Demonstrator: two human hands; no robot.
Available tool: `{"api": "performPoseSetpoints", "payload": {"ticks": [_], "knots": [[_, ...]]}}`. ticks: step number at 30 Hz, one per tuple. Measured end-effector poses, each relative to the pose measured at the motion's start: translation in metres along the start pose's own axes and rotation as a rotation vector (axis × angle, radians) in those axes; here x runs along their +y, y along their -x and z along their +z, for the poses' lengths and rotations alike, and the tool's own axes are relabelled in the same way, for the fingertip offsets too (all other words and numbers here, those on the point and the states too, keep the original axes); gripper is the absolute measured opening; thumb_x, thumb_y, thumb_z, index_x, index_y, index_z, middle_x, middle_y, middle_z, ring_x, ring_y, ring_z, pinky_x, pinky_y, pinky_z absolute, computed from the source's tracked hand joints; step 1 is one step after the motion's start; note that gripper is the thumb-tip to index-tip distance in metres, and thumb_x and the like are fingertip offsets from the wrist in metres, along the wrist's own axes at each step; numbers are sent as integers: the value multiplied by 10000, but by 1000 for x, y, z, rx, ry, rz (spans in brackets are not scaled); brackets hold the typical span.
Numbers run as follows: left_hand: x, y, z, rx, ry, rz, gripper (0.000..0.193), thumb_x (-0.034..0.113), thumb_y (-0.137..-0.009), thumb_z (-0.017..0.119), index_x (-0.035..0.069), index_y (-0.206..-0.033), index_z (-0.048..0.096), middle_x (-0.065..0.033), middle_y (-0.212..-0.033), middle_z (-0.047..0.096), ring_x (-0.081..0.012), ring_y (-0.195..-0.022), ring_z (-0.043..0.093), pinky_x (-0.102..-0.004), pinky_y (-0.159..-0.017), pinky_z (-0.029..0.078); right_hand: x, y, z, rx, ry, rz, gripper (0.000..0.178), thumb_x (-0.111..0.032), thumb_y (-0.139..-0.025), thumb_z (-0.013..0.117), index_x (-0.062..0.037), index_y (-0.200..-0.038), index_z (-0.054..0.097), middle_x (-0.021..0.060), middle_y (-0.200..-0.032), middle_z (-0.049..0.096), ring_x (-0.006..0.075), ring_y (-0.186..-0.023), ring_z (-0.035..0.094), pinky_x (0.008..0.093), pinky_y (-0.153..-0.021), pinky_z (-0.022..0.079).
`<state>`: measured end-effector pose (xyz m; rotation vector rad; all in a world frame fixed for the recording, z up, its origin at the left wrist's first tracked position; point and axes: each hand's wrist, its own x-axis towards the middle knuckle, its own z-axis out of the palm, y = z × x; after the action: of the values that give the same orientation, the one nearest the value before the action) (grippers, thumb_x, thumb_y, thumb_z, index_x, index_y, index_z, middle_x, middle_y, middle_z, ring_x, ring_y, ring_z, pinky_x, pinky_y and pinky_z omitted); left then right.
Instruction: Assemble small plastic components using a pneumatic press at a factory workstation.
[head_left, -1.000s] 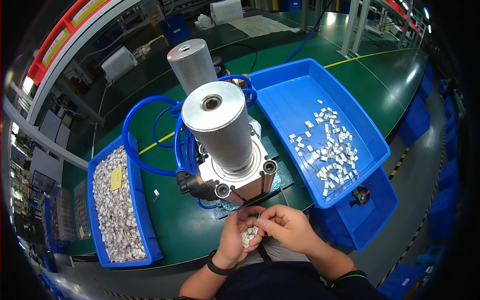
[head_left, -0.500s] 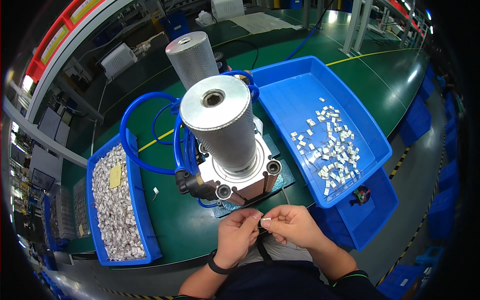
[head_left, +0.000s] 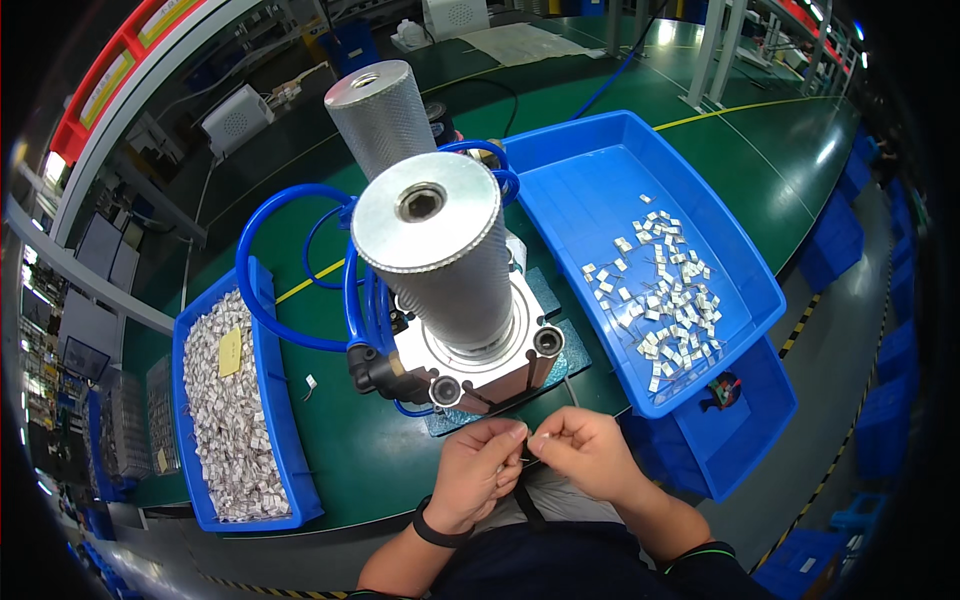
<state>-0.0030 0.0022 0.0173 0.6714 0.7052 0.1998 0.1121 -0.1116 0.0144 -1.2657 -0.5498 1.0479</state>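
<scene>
Close together in front of the metal press, both my hands are closed in pinches at the table's near edge. My left hand [head_left: 478, 472] presses thumb against forefinger; whatever lies between them is hidden. Thumb and fingertips of my right hand [head_left: 590, 458] pinch a small white part [head_left: 545, 436], mostly covered by the fingers. Just beyond the hands stands the press [head_left: 480, 375], a square metal block topped by a knurled cylinder [head_left: 450, 290]. Blue air hoses [head_left: 250, 290] loop from its left side.
At left, a blue bin [head_left: 305, 480] is heaped with small white wired parts [head_left: 225, 430] and a yellow slip. Another blue bin [head_left: 590, 190] at right has scattered white pieces [head_left: 675, 300], with a further bin [head_left: 750, 430] below it. One loose piece [head_left: 310, 382] lies on the green table.
My right fingertips have drawn slightly away from the left hand and curled over the white part, so less of it shows. The left hand has barely moved.
</scene>
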Motion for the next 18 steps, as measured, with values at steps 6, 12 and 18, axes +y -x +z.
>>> {"api": "performPoseSetpoints", "payload": {"ticks": [6, 12, 18], "knots": [[0, 1, 1, -24, 9, 56, 261, 114, -912, 576, -23, -1135, 574, -6, -653, 492, -42, -453, 379, -182, -369, 245, 1, -16, -4, 117, -115, 120, 155, -129, -853, 641, 16, -818, 600, 7, -636, 567, 17, -531, 479, 171, -451, 340], [-1, -2, 4, 22, -7, 71, 215, 57, -916, 528, 11, -1119, 582, -36, -643, 472, -67, -420, 350, -199, -351, 234, -1, -26, -1, 123, -114, 96, 160, -123, -854, 636, 20, -796, 594, 13, -649, 574, 35, -564, 501, 186, -487, 372], [1, -2, 6, 30, -27, 70, 226, 52, -917, 519, 7, -1131, 575, -36, -638, 470, -69, -417, 352, -201, -351, 236, 0, -32, 0, 120, -87, 79, 154, -106, -857, 627, 24, -783, 590, 19, -672, 582, 48, -611, 519, 202, -537, 405]]}}
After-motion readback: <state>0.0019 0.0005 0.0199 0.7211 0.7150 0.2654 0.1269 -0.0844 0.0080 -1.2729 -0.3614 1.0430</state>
